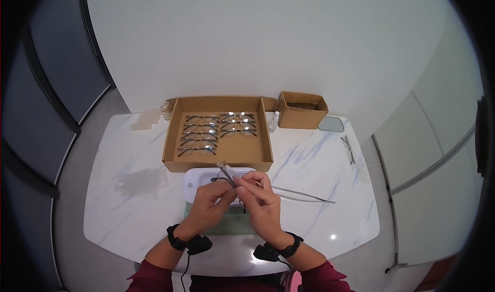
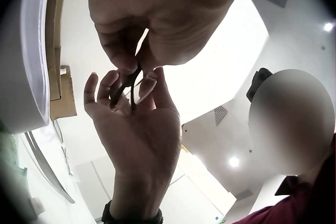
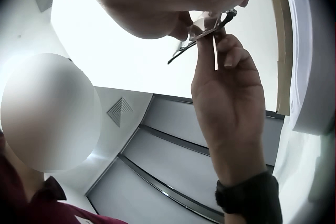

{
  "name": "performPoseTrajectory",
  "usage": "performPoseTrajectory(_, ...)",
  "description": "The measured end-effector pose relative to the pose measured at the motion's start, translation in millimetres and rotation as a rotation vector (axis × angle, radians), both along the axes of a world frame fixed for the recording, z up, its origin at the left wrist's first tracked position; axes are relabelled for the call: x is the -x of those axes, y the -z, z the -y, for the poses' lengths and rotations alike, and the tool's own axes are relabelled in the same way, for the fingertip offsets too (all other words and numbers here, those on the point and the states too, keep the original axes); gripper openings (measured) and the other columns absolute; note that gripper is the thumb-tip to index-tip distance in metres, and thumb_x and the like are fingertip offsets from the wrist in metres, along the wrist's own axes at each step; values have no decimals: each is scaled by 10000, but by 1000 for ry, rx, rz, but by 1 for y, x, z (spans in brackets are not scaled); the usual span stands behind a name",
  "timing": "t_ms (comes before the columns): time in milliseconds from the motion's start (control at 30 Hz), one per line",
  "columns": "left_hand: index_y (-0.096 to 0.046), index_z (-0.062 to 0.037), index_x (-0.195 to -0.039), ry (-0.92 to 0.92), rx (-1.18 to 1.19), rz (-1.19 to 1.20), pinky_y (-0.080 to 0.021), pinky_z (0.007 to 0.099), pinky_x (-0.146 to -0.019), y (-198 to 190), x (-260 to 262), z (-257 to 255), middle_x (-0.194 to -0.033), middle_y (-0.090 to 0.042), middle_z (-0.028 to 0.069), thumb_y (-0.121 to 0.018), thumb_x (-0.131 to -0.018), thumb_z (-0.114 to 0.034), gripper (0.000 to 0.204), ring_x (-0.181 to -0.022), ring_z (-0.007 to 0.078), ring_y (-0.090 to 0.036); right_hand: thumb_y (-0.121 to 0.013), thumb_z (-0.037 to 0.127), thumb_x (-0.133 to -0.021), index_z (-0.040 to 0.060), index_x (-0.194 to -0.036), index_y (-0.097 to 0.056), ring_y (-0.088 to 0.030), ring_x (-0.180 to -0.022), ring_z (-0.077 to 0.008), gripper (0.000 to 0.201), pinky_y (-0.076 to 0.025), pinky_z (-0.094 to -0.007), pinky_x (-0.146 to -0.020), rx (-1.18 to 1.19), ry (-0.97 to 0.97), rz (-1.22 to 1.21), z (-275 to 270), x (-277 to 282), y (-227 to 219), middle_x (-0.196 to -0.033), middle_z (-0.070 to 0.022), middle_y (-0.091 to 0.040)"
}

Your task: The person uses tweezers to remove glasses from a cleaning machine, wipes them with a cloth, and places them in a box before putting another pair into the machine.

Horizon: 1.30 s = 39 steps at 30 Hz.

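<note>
Both hands meet over the front of a white tub-shaped device [image 1: 191, 186], holding one pair of eyeglasses [image 3: 201, 35] between them. My left hand [image 1: 209, 203] pinches the glasses with thumb and fingertips from the left. From the right, my right hand [image 1: 264, 203] grips them between thumb and forefinger, its other fingers loosely bent. A dark temple [image 2: 119, 91] crosses the right palm in the left wrist view. In the head view the fingers hide most of the frame. Beneath the wrists lies a green cloth [image 1: 223, 226].
Behind the device stands a shallow cardboard tray [image 1: 219, 166] with several glasses in two columns. A small cardboard box [image 1: 301, 118], a spray bottle [image 1: 274, 122] and another pair of glasses [image 1: 349, 151] are on the right. Long metal tweezers [image 1: 309, 194] lie nearer; clear plastic bags [image 1: 142, 182] lie left.
</note>
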<state>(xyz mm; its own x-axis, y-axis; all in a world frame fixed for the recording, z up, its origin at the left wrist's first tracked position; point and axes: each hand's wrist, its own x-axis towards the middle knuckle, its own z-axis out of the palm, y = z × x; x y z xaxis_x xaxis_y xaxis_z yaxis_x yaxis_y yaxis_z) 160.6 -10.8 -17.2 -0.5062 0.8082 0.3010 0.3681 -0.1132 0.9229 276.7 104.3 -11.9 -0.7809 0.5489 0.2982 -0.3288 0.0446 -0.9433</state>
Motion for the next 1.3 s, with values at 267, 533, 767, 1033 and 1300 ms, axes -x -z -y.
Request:
performPoseTrajectory(267, -675, 93, -975, -69, -188, 341, -478, 229, -581, -12, 12, 3, -860, -673, 92, -556, -999, -52, 190, -671, 91, -560, -667, 68, -914, -4, -1208, -661, -562, -1078, -264, 303, -456, -340, -936, -546, 305, 39, -78, 17, -20, -1219, -140, -556)
performPoseTrajectory(533, -669, 91, -961, -99, -217, 341, -477, 234, -573, -21, 26, 13, -882, -693, 129, -564, -993, -73, 198, -634, 104, -563, -659, 53, -806, 49, -1134, -700, -554, -1071, -350, 330, -480, -456, -934, -1431, 627, 806, -314, 57, 21, -1123, -183, -627)
performPoseTrajectory(767, -676, 89, -925, -134, -225, 357, -465, 229, -565, -27, 26, 21, -865, -681, 106, -571, -992, -56, 191, -650, 90, -560, -657, 104, -815, 69, -817, -740, -557, -999, -292, 90, -473, -419, -871, -1691, 557, 637, -313, 42, 15, -876, -87, -619)
performPoseTrajectory(1033, -666, 105, -925, -112, -181, 369, -468, 231, -560, -30, 20, 19, -863, -677, 123, -560, -984, -48, 195, -641, 99, -566, -636, 69, -760, 54, -779, -676, -535, -900, -261, 47, -440, -376, -802, -1753, 395, 611, -215, -40, 1, -835, -87, -565)
performPoseTrajectory(1300, -675, 94, -961, -116, -134, 346, -474, 236, -550, -19, 13, 13, -854, -693, 147, -590, -981, -90, 204, -602, 111, -583, -693, 80, -837, -26, -937, -697, -605, -845, -325, 146, -499, -405, -768, -1198, 151, 489, -168, -86, -35, -869, -164, -637)
